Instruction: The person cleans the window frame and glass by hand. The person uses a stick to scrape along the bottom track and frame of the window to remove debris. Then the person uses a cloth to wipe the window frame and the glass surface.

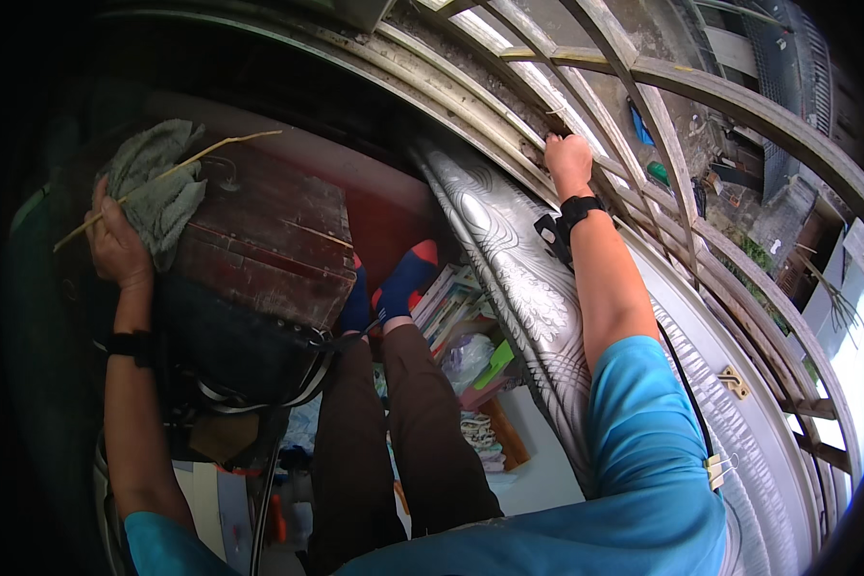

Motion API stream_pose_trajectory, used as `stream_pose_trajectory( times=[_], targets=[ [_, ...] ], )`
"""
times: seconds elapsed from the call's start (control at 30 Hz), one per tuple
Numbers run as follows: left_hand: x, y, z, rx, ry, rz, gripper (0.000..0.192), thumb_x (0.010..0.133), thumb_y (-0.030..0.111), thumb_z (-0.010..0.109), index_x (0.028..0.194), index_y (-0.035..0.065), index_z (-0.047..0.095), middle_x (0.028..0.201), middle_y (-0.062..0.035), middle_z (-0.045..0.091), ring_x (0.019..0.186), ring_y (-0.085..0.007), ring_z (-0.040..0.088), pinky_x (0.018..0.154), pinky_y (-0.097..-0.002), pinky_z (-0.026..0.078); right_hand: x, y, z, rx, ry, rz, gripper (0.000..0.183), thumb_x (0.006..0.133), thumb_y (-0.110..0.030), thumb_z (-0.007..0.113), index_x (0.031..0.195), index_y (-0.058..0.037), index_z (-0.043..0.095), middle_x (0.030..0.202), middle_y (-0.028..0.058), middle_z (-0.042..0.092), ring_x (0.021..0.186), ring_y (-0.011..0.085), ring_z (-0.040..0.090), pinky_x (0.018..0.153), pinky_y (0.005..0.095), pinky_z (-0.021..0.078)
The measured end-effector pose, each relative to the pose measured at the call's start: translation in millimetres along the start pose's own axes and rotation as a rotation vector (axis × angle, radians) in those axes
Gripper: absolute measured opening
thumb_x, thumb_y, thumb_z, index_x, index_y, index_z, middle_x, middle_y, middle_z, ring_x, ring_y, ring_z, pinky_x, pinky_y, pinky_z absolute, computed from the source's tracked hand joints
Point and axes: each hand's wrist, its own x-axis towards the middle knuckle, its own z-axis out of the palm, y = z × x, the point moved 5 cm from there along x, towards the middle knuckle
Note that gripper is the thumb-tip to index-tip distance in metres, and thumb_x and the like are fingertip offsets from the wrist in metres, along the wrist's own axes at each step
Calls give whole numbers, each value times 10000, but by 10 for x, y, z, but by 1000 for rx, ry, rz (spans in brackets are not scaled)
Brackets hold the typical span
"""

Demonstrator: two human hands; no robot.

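My left hand (121, 241) holds a thin bamboo-like stick (187, 163) and a grey cloth (160, 173). The cloth hangs over the edge of a worn, dark red wooden box (273, 245). On the other side, my right hand (569, 160) reaches to the dirty window track (468, 97), its fingertips down by the base of the window bars (662, 137). Whether those fingers pinch anything is hidden by the hand itself. Dirt and small debris lie along the track.
A silver patterned padded panel (489, 237) runs beside the window. Below, books (439, 302) and plastic bags (468, 356) lie near my socked feet (407, 277). A black bag (237, 338) rests against the box. Outside the bars, a yard (734, 194) lies far below.
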Motion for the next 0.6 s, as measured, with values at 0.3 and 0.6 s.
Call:
stream_pose_trajectory(
  times=[0.3,0.6],
  targets=[
    [2,-50,8,-22,3,17,447,973,319,273,1130,38,583,1143,-98,582,930,-296,520,862,-376,394,0,44,54,33,53,15,304,771,-261,553,821,21,655,842,242,622,822,393,601,748,426,481],
    [19,-18,-32,20,8,46,432,969,302,282,1129,34,581,1161,-93,573,958,-295,518,874,-360,394,-356,-192,-487,379,395,-286,333,794,-336,619,663,-33,570,566,149,573,556,347,572,556,399,466]
  ],
)
